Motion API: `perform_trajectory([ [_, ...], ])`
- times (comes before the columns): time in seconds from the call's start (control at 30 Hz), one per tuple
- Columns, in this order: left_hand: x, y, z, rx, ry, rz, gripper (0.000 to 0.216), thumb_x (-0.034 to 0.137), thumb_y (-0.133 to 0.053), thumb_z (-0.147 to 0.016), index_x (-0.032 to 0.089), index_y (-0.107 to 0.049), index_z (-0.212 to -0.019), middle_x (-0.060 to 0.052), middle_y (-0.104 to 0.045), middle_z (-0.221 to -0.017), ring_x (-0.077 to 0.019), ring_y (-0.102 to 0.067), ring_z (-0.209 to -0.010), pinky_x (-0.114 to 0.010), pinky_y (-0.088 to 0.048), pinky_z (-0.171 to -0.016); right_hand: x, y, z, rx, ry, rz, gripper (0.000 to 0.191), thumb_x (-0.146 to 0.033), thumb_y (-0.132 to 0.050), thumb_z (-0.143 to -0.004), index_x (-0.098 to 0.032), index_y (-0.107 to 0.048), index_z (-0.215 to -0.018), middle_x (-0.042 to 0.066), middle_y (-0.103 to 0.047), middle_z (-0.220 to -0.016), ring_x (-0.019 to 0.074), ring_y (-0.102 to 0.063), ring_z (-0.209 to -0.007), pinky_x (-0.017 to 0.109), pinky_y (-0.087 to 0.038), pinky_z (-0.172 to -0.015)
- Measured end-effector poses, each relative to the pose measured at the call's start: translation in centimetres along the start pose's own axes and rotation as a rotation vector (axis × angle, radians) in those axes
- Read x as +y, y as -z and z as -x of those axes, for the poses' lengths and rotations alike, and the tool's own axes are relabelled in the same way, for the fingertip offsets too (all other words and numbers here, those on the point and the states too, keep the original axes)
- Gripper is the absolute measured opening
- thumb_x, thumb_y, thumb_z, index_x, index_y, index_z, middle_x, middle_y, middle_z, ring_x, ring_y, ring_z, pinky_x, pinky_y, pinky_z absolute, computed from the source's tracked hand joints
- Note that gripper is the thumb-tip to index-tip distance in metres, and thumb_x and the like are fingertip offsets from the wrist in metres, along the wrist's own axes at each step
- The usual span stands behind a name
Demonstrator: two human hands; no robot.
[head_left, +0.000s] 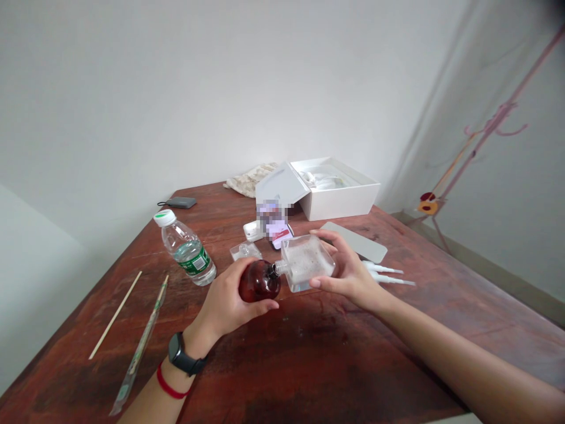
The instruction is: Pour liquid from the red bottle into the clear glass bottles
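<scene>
My left hand [229, 297] is closed around a dark brown bottle [260, 281], its mouth turned to the right. Fingers and thumb of my right hand [346, 268] grip a clear square bottle [308, 263], tilted on its side. Inside it are bubbles or foam and some liquid. The two necks meet between my hands; whether liquid is passing cannot be made out. Behind them lies a small clear plastic piece [246, 251]. Two pump tops with thin tubes [386, 274] rest beyond my right wrist.
A water bottle [189, 250] stands at left, near a bare chopstick [115, 315] and a wrapped one [140, 341]. Farther back are a phone [279, 232], a white case [252, 231], an open white box [342, 197], a grey flat slab [359, 242], a power bank [180, 202] and a cloth [247, 180].
</scene>
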State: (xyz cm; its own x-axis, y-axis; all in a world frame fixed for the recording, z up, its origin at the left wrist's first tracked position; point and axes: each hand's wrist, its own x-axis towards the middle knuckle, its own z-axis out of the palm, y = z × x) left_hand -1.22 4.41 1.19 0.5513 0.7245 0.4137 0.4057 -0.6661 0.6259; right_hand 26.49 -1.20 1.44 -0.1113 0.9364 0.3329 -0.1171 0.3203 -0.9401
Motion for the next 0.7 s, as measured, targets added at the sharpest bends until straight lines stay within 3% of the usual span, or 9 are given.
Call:
perform_trajectory([
  [0.7, -0.13, -0.19, -0.12, 0.012, -0.014, -0.009, 0.080, 0.082, -0.079, -0.078, 0.021, -0.064, -0.127, -0.013, -0.077, -0.121, -0.0348, -0.075, -0.110, -0.047, -0.058, -0.098, 0.24, 0.12, 0.08, 0.012, 0.004, 0.017, 0.078, -0.038, -0.097, -0.076, -0.036, -0.048, -0.137, 0.007, -0.071, -0.127, 0.0305, -0.074, -0.113, 0.049, -0.063, -0.095],
])
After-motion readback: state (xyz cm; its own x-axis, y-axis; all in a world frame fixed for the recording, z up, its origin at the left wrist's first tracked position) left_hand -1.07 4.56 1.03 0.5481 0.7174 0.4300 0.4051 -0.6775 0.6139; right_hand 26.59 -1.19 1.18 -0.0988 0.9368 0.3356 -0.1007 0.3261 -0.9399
